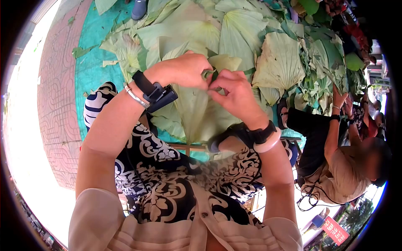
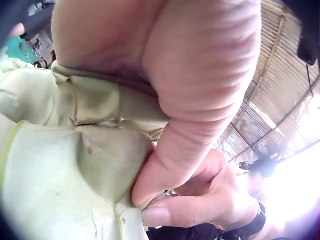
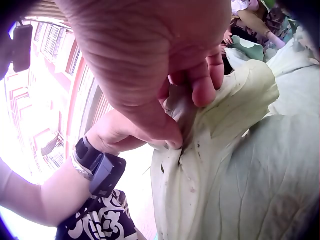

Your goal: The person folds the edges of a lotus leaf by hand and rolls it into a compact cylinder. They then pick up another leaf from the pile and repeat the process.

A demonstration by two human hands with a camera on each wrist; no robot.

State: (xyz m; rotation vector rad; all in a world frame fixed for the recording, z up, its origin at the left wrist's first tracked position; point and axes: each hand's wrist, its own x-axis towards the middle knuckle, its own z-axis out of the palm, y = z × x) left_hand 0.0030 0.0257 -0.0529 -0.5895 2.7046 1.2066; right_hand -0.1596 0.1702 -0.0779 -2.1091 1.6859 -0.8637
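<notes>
Only in right wrist view: barred windows (image 3: 53, 42) beyond the leaf (image 3: 220, 120).

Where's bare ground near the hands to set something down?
Mostly bare: the green tarp strip between brick paving and leaf pile, bar a few scraps. The paving left of it looks bare too. Crowded: ahead and right, covered by the pile; also where left hand and right hand pinch a leaf.

Bare left hand (image 1: 188, 69), fingers curled, pinching | bare right hand (image 1: 239, 95), pinching, just beside it | bare left forearm (image 1: 114, 119) and bare right forearm (image 1: 271, 162), converging forward
</notes>
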